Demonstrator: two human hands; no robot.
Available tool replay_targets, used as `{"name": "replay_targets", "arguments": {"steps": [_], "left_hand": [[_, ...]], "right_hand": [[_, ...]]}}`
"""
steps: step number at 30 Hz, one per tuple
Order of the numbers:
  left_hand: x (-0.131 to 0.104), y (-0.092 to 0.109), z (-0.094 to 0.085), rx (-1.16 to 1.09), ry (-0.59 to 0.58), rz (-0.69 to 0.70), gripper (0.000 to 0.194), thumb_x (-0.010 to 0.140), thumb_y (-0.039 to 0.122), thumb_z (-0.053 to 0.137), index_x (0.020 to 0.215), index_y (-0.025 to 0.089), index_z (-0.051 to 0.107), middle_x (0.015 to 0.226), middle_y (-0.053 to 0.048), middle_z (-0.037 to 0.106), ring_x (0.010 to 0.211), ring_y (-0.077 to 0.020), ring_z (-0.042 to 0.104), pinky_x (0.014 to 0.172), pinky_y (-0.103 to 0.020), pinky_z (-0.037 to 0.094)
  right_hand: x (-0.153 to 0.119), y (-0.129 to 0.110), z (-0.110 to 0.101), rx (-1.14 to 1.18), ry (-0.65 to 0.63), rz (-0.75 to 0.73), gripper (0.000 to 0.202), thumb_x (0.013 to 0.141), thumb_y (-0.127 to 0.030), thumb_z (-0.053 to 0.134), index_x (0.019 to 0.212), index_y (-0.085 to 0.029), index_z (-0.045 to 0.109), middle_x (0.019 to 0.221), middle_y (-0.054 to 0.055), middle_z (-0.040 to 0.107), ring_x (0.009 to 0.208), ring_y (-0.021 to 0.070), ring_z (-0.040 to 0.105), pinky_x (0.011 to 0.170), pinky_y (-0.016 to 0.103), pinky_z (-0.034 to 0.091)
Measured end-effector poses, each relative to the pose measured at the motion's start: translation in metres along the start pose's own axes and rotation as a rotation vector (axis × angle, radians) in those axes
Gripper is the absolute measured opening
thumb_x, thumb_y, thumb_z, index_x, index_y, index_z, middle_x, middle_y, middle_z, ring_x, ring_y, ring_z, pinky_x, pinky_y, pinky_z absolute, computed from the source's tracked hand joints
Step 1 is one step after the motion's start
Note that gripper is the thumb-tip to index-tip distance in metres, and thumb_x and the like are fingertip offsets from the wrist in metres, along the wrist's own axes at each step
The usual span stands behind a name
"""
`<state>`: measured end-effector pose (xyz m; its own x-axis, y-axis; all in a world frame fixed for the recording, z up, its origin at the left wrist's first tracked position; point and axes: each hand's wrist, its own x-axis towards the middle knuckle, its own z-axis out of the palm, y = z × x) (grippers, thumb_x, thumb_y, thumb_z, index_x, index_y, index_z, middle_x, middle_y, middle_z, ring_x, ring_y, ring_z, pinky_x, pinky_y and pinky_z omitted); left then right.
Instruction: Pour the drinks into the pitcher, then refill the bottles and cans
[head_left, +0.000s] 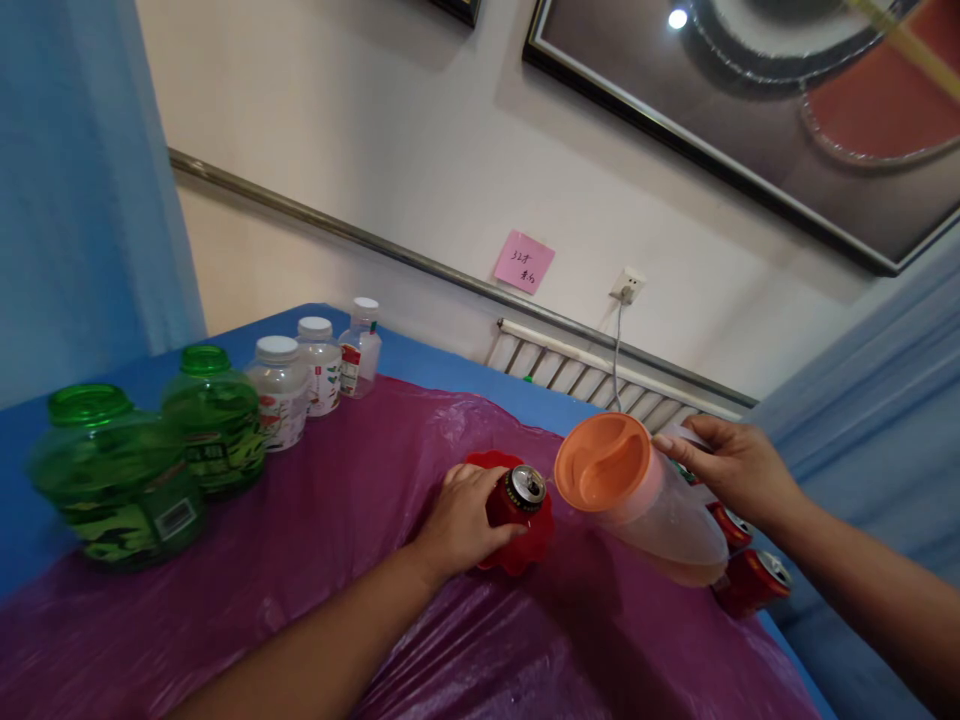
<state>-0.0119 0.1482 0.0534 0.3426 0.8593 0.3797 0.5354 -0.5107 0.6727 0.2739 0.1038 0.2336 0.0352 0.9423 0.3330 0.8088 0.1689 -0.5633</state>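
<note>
Pouring step, by the look. Left hand (461,520) wrapped round red can (504,505) over red dish (541,538); right hand (742,465) closed on tilted jug (660,525), just right of dish. Next calls for steady can, jug's spout aligned, gentle tilt.

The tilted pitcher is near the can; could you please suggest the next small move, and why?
Perhaps ease the pitcher slightly toward the opening of the can: the right hand holds it tilted, its orange lid beside the can, which the left hand grips.
</note>
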Motion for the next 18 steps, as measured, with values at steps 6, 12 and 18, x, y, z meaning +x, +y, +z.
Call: {"name": "replay_targets", "arguments": {"steps": [6,12,18], "left_hand": [[0.0000,0.0003,-0.0006,0.002,-0.009,0.010,0.065,0.063,0.039,0.090,0.122,0.028,0.063,0.119,-0.005,0.072,0.114,-0.0328,0.062,0.103,-0.050,0.040],[0.0003,0.0004,-0.0010,0.007,-0.011,0.006,0.067,0.063,0.039,0.090,0.122,0.026,0.062,0.118,-0.005,0.072,0.113,-0.0325,0.062,0.103,-0.050,0.040],[0.0007,0.0015,-0.0007,0.012,-0.017,0.002,0.067,0.064,0.039,0.089,0.123,0.024,0.062,0.118,-0.006,0.072,0.113,-0.0327,0.062,0.103,-0.050,0.040]], "right_hand": [[-0.0006,0.0001,-0.0012,-0.013,-0.004,-0.002,0.056,0.078,-0.068,0.069,0.057,-0.023,0.043,0.056,-0.005,0.035,0.054,0.0115,0.035,0.047,0.025,0.029],[-0.0008,-0.0022,-0.0009,0.006,0.004,0.006,0.055,0.076,-0.067,0.071,0.057,-0.022,0.045,0.056,-0.004,0.037,0.054,0.0113,0.035,0.047,0.025,0.030],[-0.0029,-0.0001,0.0027,0.055,0.005,0.015,0.056,0.075,-0.068,0.072,0.056,-0.022,0.046,0.055,-0.004,0.040,0.052,0.0112,0.038,0.044,0.024,0.032]]}}
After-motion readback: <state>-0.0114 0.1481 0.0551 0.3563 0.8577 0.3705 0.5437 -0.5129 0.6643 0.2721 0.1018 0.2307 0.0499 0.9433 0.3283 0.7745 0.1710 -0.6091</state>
